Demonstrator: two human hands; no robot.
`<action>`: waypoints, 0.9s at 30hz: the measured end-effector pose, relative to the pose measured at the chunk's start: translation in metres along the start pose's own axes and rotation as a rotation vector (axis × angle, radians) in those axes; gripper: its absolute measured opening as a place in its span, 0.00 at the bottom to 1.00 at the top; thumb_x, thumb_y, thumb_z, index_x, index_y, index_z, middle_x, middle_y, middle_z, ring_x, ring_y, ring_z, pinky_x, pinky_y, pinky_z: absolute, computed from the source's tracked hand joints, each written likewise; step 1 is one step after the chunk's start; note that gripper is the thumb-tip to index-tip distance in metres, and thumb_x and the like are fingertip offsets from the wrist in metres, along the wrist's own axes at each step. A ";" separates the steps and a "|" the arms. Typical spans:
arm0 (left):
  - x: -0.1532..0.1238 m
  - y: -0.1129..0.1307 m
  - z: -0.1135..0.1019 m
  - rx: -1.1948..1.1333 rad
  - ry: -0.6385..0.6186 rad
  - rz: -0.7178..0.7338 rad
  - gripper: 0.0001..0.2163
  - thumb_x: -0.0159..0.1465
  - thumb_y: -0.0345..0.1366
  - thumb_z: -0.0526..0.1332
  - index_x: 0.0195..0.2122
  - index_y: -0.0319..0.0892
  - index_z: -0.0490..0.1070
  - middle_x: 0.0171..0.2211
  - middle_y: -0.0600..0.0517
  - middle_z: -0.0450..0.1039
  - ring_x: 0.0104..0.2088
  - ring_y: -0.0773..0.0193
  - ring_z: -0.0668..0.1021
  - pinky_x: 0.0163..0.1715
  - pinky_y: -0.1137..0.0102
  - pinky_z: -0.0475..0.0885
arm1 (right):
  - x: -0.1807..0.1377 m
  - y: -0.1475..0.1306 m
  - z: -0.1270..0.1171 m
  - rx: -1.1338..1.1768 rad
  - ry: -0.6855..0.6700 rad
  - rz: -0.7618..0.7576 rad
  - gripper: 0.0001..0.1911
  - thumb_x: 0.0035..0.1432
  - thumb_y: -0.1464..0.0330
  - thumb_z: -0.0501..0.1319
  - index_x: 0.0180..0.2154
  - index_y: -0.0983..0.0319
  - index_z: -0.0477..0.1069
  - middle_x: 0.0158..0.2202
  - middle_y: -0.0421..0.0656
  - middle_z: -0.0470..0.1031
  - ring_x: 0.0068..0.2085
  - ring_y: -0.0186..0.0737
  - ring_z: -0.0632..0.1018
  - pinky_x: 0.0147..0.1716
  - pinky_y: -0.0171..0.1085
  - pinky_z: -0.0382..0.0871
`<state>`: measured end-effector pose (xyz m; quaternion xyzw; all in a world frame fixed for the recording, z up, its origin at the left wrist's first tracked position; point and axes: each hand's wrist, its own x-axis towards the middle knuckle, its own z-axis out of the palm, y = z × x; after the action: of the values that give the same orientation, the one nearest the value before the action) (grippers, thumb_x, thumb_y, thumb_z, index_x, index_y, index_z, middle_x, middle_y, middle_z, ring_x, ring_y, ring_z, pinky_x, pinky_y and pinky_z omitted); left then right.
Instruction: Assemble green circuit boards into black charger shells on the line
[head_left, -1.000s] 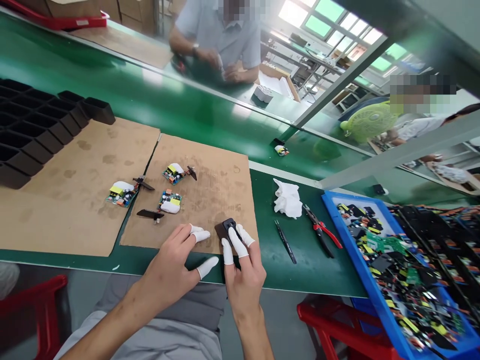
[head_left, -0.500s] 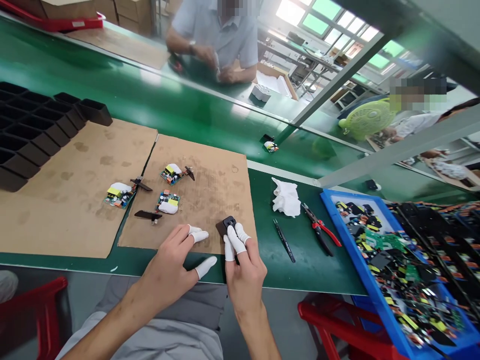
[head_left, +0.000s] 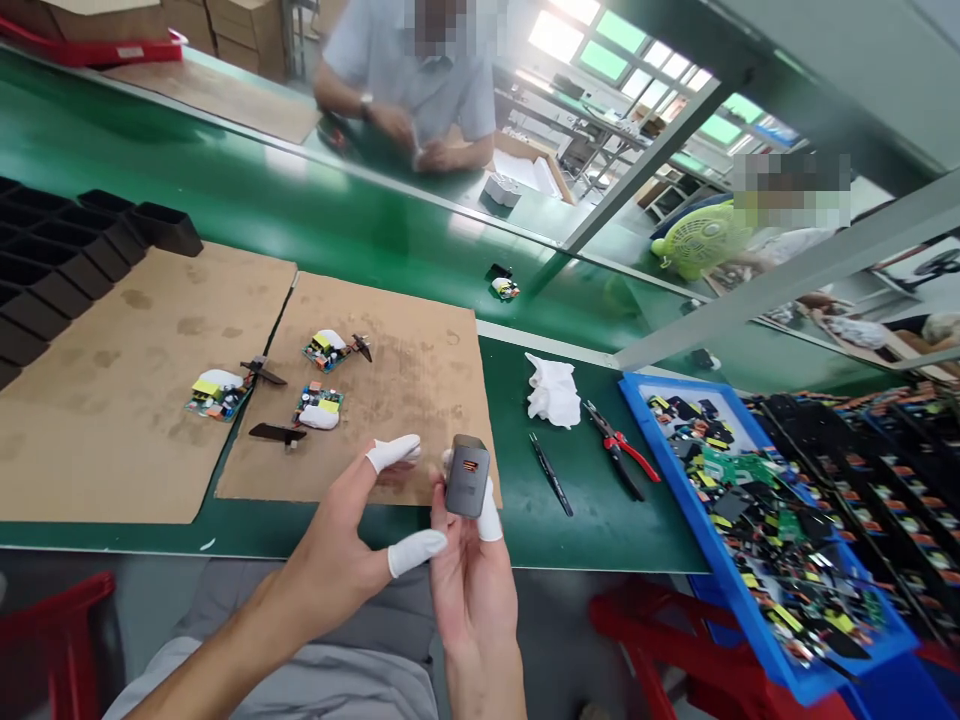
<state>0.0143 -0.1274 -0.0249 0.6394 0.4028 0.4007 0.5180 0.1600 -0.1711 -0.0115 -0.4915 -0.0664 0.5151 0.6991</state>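
My right hand (head_left: 469, 575) holds a small dark grey charger housing (head_left: 467, 476) upright between white-cotted fingertips, just above the near edge of the right cardboard sheet (head_left: 420, 380). Orange parts show inside the housing's open top. My left hand (head_left: 349, 545) hovers beside it on the left, fingers spread, white cots on thumb and fingers, holding nothing. Three small circuit boards (head_left: 322, 348) (head_left: 214, 390) (head_left: 319, 408) with yellow and white parts lie on the cardboard, with dark flat pieces (head_left: 277, 433) next to them.
Tweezers (head_left: 551, 475), red-handled cutters (head_left: 619, 455) and a white cloth (head_left: 553, 390) lie on the green bench. A blue bin (head_left: 750, 610) of boards stands at right, black trays (head_left: 60, 260) at left. Another person (head_left: 409, 85) works across the conveyor. A red stool (head_left: 645, 640) stands below.
My right hand has lifted the dark housing off the cardboard and turned it upright. My left hand rose and opened beside it. The view shifted slightly right.
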 end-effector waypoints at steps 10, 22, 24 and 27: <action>-0.003 0.004 0.016 -0.128 0.092 0.033 0.30 0.68 0.43 0.76 0.69 0.56 0.71 0.67 0.46 0.76 0.65 0.46 0.79 0.70 0.51 0.73 | -0.011 0.017 0.005 -0.203 -0.071 -0.067 0.22 0.69 0.45 0.68 0.49 0.55 0.83 0.53 0.48 0.88 0.52 0.53 0.88 0.52 0.51 0.88; 0.058 0.001 -0.019 0.072 -0.324 0.000 0.07 0.70 0.32 0.67 0.48 0.46 0.77 0.48 0.48 0.79 0.50 0.52 0.81 0.51 0.60 0.76 | 0.043 -0.032 -0.040 -0.918 -0.466 -0.675 0.09 0.72 0.70 0.71 0.49 0.50 0.86 0.58 0.47 0.86 0.58 0.49 0.86 0.58 0.48 0.83; 0.061 0.005 -0.024 0.153 -0.344 0.029 0.09 0.66 0.26 0.65 0.45 0.46 0.77 0.47 0.49 0.78 0.51 0.51 0.79 0.52 0.60 0.75 | 0.045 -0.041 -0.039 -0.947 -0.489 -0.652 0.14 0.70 0.70 0.72 0.54 0.49 0.86 0.57 0.46 0.86 0.57 0.49 0.86 0.59 0.47 0.82; 0.064 0.007 -0.029 0.212 -0.387 0.055 0.12 0.63 0.22 0.62 0.42 0.46 0.76 0.44 0.51 0.77 0.48 0.52 0.77 0.49 0.62 0.74 | 0.042 -0.048 -0.033 -0.976 -0.519 -0.624 0.17 0.71 0.70 0.72 0.58 0.48 0.85 0.55 0.45 0.86 0.56 0.48 0.86 0.58 0.46 0.82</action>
<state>0.0105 -0.0593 -0.0083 0.7660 0.3181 0.2400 0.5045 0.2304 -0.1580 -0.0094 -0.5702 -0.6009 0.3000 0.4730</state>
